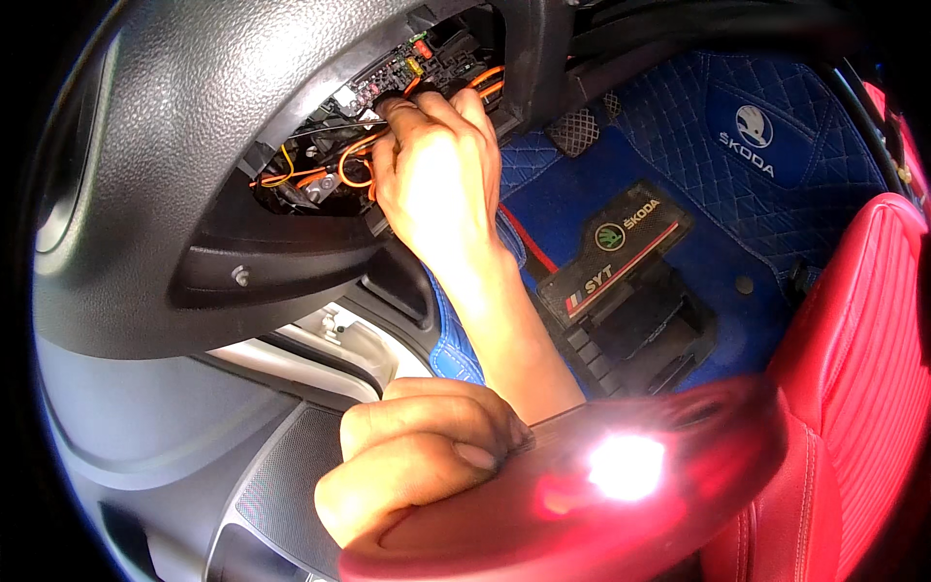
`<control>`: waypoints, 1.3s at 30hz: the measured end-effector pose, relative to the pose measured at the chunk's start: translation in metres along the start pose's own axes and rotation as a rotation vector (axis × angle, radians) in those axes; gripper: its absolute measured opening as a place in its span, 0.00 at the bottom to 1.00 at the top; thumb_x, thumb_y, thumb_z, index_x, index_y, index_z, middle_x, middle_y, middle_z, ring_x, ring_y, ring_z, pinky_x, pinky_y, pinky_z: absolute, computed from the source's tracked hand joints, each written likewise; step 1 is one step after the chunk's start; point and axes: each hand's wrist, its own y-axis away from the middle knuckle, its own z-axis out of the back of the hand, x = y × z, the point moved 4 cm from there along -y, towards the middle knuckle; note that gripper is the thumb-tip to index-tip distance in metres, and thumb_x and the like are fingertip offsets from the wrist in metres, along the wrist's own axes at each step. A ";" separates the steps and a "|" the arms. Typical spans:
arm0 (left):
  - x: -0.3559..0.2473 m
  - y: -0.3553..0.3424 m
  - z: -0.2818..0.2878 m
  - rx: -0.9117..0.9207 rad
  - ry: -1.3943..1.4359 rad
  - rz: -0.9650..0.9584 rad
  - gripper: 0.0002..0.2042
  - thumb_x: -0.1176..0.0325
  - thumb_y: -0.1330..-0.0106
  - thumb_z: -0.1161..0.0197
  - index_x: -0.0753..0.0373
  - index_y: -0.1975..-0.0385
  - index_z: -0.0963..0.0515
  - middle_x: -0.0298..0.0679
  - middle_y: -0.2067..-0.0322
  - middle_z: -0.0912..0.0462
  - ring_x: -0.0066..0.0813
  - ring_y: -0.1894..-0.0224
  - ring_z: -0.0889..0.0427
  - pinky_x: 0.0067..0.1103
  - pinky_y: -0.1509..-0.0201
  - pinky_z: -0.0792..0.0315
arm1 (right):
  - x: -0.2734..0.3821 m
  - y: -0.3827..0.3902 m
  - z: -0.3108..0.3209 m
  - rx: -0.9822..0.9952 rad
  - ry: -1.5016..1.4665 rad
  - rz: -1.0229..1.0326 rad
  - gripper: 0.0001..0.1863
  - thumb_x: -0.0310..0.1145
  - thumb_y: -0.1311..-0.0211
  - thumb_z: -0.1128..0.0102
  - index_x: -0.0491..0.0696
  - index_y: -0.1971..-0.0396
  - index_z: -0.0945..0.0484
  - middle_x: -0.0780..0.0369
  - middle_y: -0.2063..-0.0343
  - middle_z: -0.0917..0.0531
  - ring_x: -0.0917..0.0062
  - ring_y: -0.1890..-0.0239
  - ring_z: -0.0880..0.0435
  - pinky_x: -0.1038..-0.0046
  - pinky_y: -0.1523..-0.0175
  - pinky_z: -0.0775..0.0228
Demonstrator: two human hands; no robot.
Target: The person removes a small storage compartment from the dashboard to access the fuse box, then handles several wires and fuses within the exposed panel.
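Note:
My right hand [436,160] reaches into an open fuse box [383,78] at the side of the dashboard. Its fingers are bent and close together, with the tips hidden among fuses and wiring, so what they pinch cannot be made out. Loops of orange wire [351,167] lie beside the fingers, and a red fuse [422,48] shows above them. Lower down and closer to me, my left hand [412,451] is closed round the edge of a flat, rounded reddish object [543,519], phone-like in shape, with a bright white light patch on its surface.
The black dashboard panel [194,175] curves round the opening. A black plastic piece [669,335] lies on the blue floor mat [747,310] below. A pedal [572,131] stands beyond, a red seat [863,369] at right, a door speaker grille [286,485] at lower left.

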 end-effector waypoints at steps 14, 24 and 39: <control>0.003 0.000 0.013 -0.002 -0.041 0.059 0.29 0.46 0.38 0.35 0.68 0.53 0.34 0.43 0.64 0.26 0.30 0.67 0.23 0.22 0.62 0.27 | -0.004 0.004 -0.004 -0.024 -0.133 -0.131 0.12 0.23 0.48 0.46 0.42 0.65 0.15 0.53 0.70 0.16 0.59 0.64 0.21 0.62 0.54 0.27; 0.006 0.002 0.016 0.071 0.040 0.025 0.29 0.49 0.38 0.33 0.68 0.50 0.33 0.43 0.62 0.24 0.28 0.65 0.23 0.21 0.59 0.27 | -0.013 -0.011 0.011 0.128 -0.403 -0.444 0.15 0.27 0.43 0.48 0.40 0.59 0.17 0.48 0.68 0.16 0.56 0.62 0.15 0.61 0.54 0.25; -0.012 0.005 -0.001 -0.117 -0.215 0.138 0.29 0.44 0.38 0.35 0.66 0.56 0.35 0.44 0.66 0.29 0.35 0.69 0.26 0.24 0.62 0.28 | 0.000 -0.004 0.003 -0.010 -0.154 -0.090 0.13 0.21 0.48 0.45 0.39 0.63 0.17 0.51 0.62 0.18 0.58 0.60 0.18 0.65 0.53 0.25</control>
